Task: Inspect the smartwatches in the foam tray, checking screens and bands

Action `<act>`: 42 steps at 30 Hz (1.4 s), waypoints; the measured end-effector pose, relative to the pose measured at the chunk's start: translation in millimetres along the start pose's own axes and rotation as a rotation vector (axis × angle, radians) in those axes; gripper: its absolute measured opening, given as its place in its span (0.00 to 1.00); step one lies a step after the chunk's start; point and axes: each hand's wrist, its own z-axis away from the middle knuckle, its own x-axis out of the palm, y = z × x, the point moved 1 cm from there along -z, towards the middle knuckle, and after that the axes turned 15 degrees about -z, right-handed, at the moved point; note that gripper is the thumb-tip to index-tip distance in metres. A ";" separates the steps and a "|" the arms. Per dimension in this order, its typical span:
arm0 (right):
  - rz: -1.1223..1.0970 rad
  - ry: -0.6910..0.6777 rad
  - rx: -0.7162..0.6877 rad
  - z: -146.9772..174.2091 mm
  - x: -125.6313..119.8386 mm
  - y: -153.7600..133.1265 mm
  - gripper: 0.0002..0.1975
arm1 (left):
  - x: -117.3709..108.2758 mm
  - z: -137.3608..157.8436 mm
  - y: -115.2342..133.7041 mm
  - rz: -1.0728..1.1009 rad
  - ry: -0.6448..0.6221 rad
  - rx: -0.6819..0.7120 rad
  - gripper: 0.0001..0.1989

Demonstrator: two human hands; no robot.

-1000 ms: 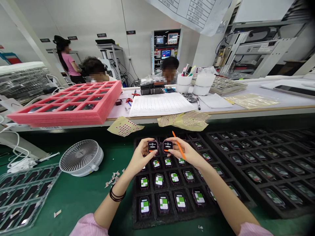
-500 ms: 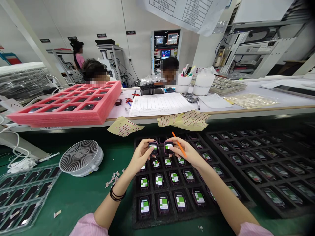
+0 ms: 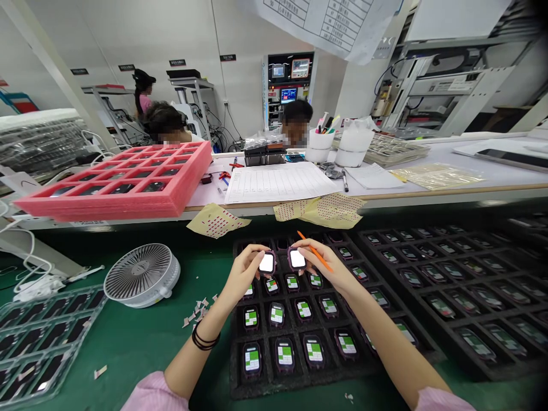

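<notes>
My left hand [image 3: 247, 267] grips a smartwatch body [image 3: 266, 262] without a strap, its screen lit plain white. Beside it, a second smartwatch [image 3: 297, 259], also white-screened, is held in my right hand [image 3: 324, 262]. An orange stick [image 3: 315, 251], like a pen or pry tool, is tucked among the right fingers. Both watches are raised over the back rows of a black foam tray [image 3: 274, 388]. More watches, such as one in the front row [image 3: 284, 353], lie in its pockets with green and white screens.
A second black tray [image 3: 454, 319] of watches lies to the right. A round fan [image 3: 141, 274] and a clear tray [image 3: 51, 342] sit at left. Above the mat runs a shelf edge [image 3: 406, 197] bearing a pink foam tray [image 3: 171, 200] and papers [image 3: 278, 182]. Two people sit opposite.
The screens of both held watches turned from a green and white pattern to plain white. My hands shifted very slightly. A person in the background moved a little to the right.
</notes>
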 end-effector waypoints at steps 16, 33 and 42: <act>-0.014 -0.036 0.037 -3.7 -4.5 7.4 0.18 | 2.5 -0.9 -6.9 0.015 -0.059 0.038 0.20; -0.018 0.002 0.022 -2.4 -4.4 4.9 0.14 | 3.5 -1.6 -5.1 0.011 -0.025 0.043 0.17; 0.016 0.008 0.000 0.5 -2.4 0.0 0.13 | 1.1 -1.2 -2.8 0.003 -0.021 0.015 0.14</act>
